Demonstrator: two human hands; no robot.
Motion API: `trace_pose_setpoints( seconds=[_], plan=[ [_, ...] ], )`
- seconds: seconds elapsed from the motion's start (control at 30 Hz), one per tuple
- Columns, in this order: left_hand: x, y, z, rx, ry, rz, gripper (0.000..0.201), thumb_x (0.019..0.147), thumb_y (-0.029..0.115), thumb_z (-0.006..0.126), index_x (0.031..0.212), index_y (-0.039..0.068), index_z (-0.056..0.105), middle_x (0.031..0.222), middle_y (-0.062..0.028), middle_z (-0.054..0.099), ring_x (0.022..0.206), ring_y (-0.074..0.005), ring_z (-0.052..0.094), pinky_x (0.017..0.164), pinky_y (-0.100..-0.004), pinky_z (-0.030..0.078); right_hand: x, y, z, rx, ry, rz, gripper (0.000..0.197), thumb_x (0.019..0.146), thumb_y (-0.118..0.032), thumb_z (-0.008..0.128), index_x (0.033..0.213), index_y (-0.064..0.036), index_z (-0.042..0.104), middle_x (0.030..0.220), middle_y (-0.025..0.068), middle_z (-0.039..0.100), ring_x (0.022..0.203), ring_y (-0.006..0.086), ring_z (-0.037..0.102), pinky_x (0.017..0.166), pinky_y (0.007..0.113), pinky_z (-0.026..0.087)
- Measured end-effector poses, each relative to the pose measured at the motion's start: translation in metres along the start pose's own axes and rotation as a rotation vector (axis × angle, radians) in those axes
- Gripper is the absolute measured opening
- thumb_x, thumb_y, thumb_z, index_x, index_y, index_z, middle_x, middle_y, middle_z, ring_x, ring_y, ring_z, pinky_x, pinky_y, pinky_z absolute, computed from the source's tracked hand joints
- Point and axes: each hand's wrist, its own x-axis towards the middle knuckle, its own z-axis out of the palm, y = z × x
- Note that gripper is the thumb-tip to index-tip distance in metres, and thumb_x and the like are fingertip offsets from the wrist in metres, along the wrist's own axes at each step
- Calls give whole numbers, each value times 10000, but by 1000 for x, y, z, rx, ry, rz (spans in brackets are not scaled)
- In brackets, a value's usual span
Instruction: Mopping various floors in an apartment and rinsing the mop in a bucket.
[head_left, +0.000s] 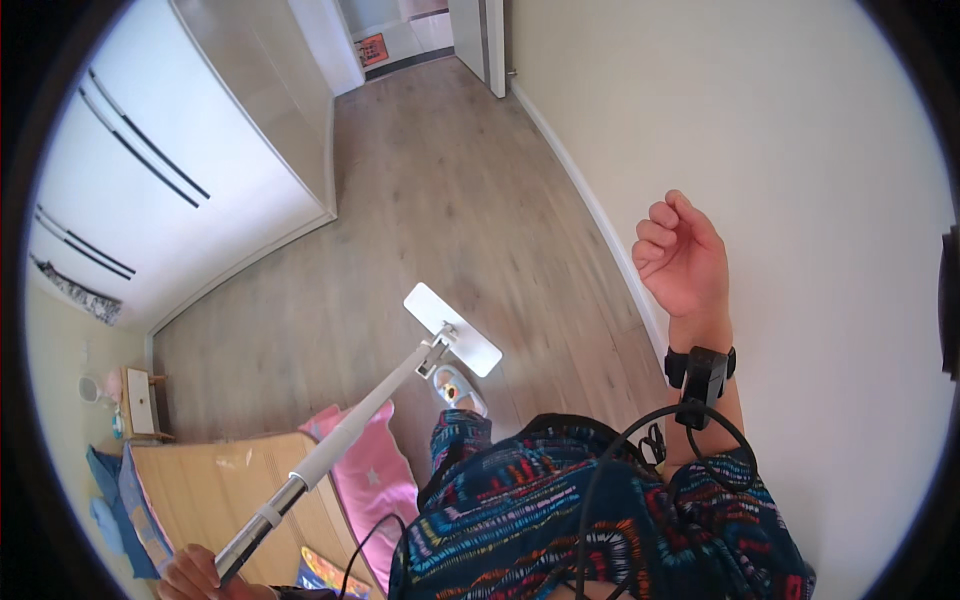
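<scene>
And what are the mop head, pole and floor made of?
Mop head: probably plastic, judging by its smooth, matte white surface.
Pole: the evenly coloured pale section could be painted metal or plastic; the silvery section shows bright reflections, suggesting polished metal.
Floor: wood or laminate, low sheen, judging by grain and plank seams.
</scene>
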Motion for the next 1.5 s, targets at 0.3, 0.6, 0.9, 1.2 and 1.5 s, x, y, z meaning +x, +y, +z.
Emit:
trace_pose_setpoints(
  seconds=[0.3, 0.6, 0.9, 1.2, 1.5],
  plan=[
    [215, -235, 17, -50, -313, -142, 308, 681, 160, 544, 512, 169, 287, 444, 46, 262, 413, -55, 253, 484, -211, 204, 198, 21, -1, -123, 177, -254, 41, 782, -122, 452, 754, -94, 466, 635, -30, 435, 538, 71, 374, 463, 201, 315],
    [362, -371, 0, -113, -340, -217, 306, 681, 153, 509, 508, 149, 256, 466, 25, 227, 447, -76, 226, 518, -243, 206, 357, 19, -3, -119, 215, -336, 56, 785, -115, 447, 749, -75, 462, 632, -22, 433, 541, 77, 383, 477, 199, 322],
    [455, -468, 22, 64, -1, -6, 368, 722, 38, 464, 438, 132, 250, 377, 11, 228, 350, -73, 231, 443, -222, 220, 553, 27, 23, -93, 109, -248, 80, 805, -89, 389, 772, -48, 449, 631, -12, 406, 540, 83, 371, 468, 202, 312],
    [562, -583, -70, 21, -310, -76, 287, 715, 193, 499, 525, 147, 288, 448, 41, 251, 412, -61, 220, 454, -221, 190, 696, 167, 3, -2, 92, -161, 58, 788, -136, 456, 756, -92, 474, 633, -22, 441, 536, 80, 394, 464, 201, 328],
    [735, -743, -25, 82, -408, -39, 268, 690, 160, 533, 509, 119, 339, 397, 22, 357, 313, -59, 344, 374, -180, 301, 872, 182, 11, -99, 214, -214, 50, 798, -150, 445, 761, -119, 433, 620, -39, 383, 522, 54, 340, 450, 174, 289]
  ],
)
